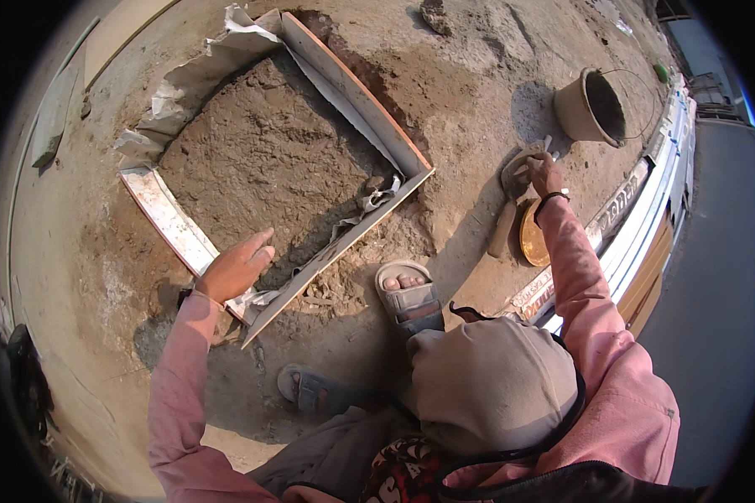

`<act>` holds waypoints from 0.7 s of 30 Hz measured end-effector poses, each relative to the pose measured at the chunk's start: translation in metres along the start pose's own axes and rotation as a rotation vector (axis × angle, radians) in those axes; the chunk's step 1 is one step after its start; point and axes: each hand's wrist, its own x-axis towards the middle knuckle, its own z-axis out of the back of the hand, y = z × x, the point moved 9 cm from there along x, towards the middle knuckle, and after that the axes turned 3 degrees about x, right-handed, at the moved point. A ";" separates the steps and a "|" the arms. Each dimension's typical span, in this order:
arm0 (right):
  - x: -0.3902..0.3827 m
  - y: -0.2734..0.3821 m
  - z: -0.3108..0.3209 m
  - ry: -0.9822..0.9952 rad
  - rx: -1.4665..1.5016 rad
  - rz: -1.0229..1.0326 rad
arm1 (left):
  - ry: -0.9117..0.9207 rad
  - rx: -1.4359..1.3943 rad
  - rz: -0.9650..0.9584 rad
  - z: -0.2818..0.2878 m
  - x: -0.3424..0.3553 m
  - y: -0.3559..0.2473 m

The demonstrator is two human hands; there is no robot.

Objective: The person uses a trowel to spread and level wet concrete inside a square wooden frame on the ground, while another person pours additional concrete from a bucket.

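Head view: left hand [238, 265] at the board frame [354, 243] of wet grey mix [264, 147]; right hand [545, 174] at a grey flat-bladed tool [514, 178].

Left hand loosely spread, fingers slightly bent, nothing seen in its grasp, placed over the frame's near-left corner; contact with board or mix cannot be confirmed. Right hand narrow, fingers curled down at the tool on the ground, right of the frame; whether it grips cannot be told. The mix lies within the frame, its surface rough, with a crumpled pale liner [189, 88] along the far-left side. A yellow round dish [533, 237] lies just beside the right forearm; a bucket [583, 109] with a wire handle stands beyond the right hand. Sandalled feet [409, 293] rest near the frame's near-right board.
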 end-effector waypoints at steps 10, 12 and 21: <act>0.044 -0.123 -0.002 -0.137 -0.009 -0.221 | -0.199 -0.061 0.041 -0.039 -0.090 0.059; 0.023 -0.048 -0.029 -0.104 -0.111 -0.025 | -0.241 -0.132 0.077 -0.054 -0.110 0.080; 0.080 -0.066 0.052 -0.226 0.099 0.079 | -0.332 -0.091 -0.076 -0.025 -0.082 0.025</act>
